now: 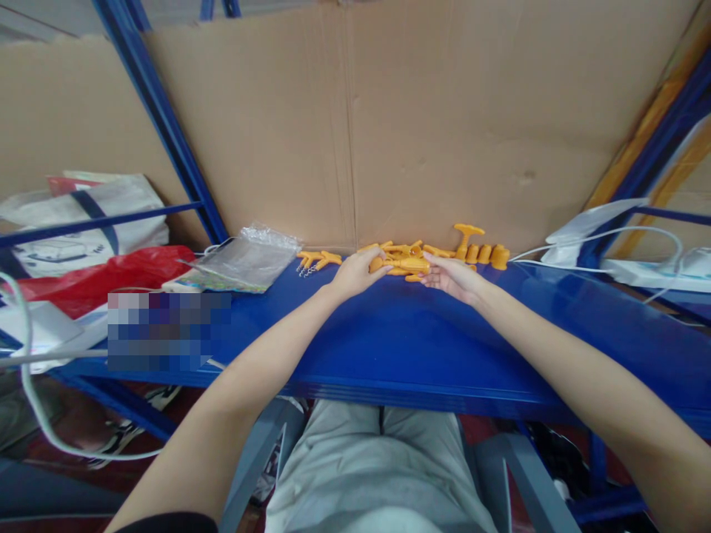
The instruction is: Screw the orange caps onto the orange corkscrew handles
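An orange plastic piece (408, 264), long and rounded, lies level between my two hands near the back of the blue table (383, 337). My left hand (358, 274) is closed on its left end. At its right end, my right hand (451, 278) grips with the thumb on top and the other fingers curled. More orange parts lie just behind and beneath it, partly hidden by my hands. To the left are orange-handled corkscrews (319, 260) with metal spirals. On the right stand an orange T-shaped piece (468, 240) and several short orange cylinders (499, 257).
A clear plastic bag (255, 259) and a red bag (111, 275) lie on the left. Behind the table rises a cardboard wall (389, 126) between blue posts. White cables and a power strip (655, 274) are at the right. White cables also hang at the left.
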Motion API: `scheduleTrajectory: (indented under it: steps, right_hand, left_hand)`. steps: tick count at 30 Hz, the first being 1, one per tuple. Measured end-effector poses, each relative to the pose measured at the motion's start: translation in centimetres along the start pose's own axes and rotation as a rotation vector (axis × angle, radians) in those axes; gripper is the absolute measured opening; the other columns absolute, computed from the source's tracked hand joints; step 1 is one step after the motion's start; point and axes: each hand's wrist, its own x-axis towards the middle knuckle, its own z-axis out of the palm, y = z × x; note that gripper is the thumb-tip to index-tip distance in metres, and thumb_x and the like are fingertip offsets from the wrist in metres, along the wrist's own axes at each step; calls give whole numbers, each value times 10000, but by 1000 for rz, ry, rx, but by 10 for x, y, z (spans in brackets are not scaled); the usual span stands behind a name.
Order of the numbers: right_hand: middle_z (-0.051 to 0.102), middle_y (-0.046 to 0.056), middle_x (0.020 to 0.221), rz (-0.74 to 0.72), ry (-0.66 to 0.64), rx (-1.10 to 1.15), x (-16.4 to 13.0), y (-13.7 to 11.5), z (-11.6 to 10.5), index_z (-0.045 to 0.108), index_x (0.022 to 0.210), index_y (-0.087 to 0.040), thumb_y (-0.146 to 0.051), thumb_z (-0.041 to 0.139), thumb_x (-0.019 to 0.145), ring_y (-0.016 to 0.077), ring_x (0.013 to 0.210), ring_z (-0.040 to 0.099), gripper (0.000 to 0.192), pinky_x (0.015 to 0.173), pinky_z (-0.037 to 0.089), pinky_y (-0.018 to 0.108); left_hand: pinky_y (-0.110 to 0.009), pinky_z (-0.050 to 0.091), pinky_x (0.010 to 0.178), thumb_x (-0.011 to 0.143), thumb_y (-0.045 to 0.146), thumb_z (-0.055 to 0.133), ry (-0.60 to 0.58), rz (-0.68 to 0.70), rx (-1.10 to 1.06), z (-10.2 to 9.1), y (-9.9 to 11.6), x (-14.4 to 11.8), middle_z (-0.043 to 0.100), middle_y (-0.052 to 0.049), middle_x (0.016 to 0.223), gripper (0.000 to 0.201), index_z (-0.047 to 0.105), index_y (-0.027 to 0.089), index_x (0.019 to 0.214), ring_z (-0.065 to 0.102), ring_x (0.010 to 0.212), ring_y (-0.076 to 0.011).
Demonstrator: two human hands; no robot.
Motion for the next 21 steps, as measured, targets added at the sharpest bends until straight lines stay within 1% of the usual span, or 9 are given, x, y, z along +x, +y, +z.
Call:
scheduleTrajectory:
  steps: [3,5,7,8,10,12,15,18,21]
  right_hand:
    - [697,24,649,-3,16,48,0,-2,2,621,787,-207,-311,626,977,115,563,643,217,620,557,225]
    - [683,15,643,-17,43,78,0,-3,1,607,794,-204,-299,630,971,112,560,641,203,626,564,227]
    - [670,9,648,-51,81,85,1,-5,-2,590,794,-199,-291,644,957,108,569,644,194,633,567,225]
    - [665,6,656,-84,108,77,2,-6,-3,577,790,-201,-290,656,945,109,583,651,195,636,566,224]
    - [652,-5,678,-186,179,26,6,-7,-7,544,788,-214,-310,694,909,121,625,673,215,647,563,234]
    - [651,-11,730,-318,254,-74,14,-9,-9,520,818,-230,-361,727,869,143,672,695,250,667,564,264]
    - [679,16,857,-520,334,-333,33,-10,-9,509,901,-238,-429,725,842,184,746,707,294,706,561,331]
    - [709,75,984,-732,359,-763,52,-9,-2,535,991,-223,-416,707,846,237,875,691,297,780,531,386]
    - [718,139,1081,-822,338,-1225,63,-5,13,566,1086,-197,-375,633,907,293,983,670,261,823,484,413]
  left_hand:
    - [-320,536,881,951,394,616,-2,-13,4,-5,3,0,743,-81,1098,323,626,187,1199,706,984,-213]
    - [-295,534,862,984,387,559,-12,-59,11,-11,3,1,738,-74,1112,432,533,202,1373,711,943,-189]
    - [-277,534,827,1015,364,488,-16,-142,44,-19,-3,3,736,-63,1079,490,434,203,1474,714,897,-176]
    - [-279,535,828,1019,352,471,-10,-191,77,-23,-8,3,733,-67,1080,492,423,195,1483,714,910,-180]
    - [-304,529,901,1004,318,477,-22,-292,188,-29,-23,2,718,-92,1146,427,506,185,1409,699,1027,-209]
    - [-334,497,1006,975,260,488,-97,-375,328,-33,-40,-1,675,-133,1262,355,598,161,1297,637,1195,-248]
    - [-391,440,1107,952,252,501,-285,-520,480,-34,-62,-10,610,-171,1381,415,590,137,1341,531,1346,-298]
    - [-440,415,1146,961,276,500,-496,-646,494,-34,-74,-16,511,-143,1529,488,543,177,1437,455,1428,-316]
    - [-454,418,1155,978,267,470,-567,-670,435,-34,-80,-19,492,-84,1566,474,562,242,1443,450,1440,-297]
